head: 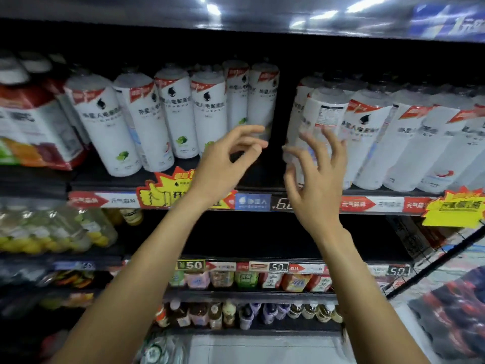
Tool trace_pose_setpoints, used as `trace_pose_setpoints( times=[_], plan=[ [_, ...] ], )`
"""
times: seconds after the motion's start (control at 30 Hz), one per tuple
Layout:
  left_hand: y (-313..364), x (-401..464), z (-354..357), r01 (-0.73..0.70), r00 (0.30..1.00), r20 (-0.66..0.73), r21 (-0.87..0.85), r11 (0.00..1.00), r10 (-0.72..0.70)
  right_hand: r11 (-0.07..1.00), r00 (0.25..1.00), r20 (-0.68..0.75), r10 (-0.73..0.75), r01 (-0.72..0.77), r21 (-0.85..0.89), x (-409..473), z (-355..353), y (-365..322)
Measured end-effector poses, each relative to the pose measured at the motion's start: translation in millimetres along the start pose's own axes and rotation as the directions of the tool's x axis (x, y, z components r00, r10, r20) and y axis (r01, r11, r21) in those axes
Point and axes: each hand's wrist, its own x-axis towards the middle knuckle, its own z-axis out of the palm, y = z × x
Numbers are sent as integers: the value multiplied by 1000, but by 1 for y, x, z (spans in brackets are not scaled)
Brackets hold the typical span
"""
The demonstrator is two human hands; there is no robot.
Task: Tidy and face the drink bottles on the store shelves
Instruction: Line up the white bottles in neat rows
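Reaching right hand (315, 174) fingers spread on back-facing white bottle (319, 119), left hand (225, 164) loose, tags reading "50".

A dark store shelving unit (262, 189) fills the view, its black shelf boards stacked in tiers. Along the front edges run price strips (372, 204) in red and white, with small black price tags (278, 267) lower down. A red and yellow starburst promotional sign (162, 191) hangs from the upper strip, and a yellow one (454, 210) hangs at the right. Overhead, ceiling lights (214, 9) glare as bright white streaks, beside a blue banner (451, 21) at the top right. A black wire rack (433, 261) slants at the right edge. The pale floor (262, 349) shows at the bottom.
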Motion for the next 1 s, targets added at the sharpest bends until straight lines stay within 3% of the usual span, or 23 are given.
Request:
trace_pose_setpoints(
  times=[0.07,0.13,0.23,0.3,0.43,0.57,0.63,0.77,0.83,1.0],
  plan=[
    [1,-13,-35,-65,996,-50,106,992,71,991,996,73,-55,46,124,8,8,-15],
    [-5,-21,-66,-127,972,-166,233,964,168,970,986,159,-42,3,241,20,18,-31],
    [-30,-24,-103,-128,840,-443,398,908,313,932,965,261,31,-123,342,41,40,-51],
    [-51,-18,-117,-73,757,-548,470,880,356,922,956,286,59,-162,351,56,63,-60],
    [-78,2,-124,120,682,-641,573,811,352,849,927,317,199,-324,417,81,107,-67],
    [-97,21,-136,224,652,-721,480,848,236,668,862,356,360,-505,547,98,138,-75],
    [-101,25,-137,192,640,-701,544,817,316,656,858,348,378,-514,553,100,148,-78],
    [-97,34,-120,-116,625,-446,759,641,641,694,877,303,373,-480,537,100,150,-75],
    [-97,44,-113,-154,656,-339,814,560,674,704,891,301,341,-454,546,99,143,-72],
    [-111,57,-122,-57,745,-252,898,435,618,723,878,321,355,-475,501,87,116,-60]
  ],
)
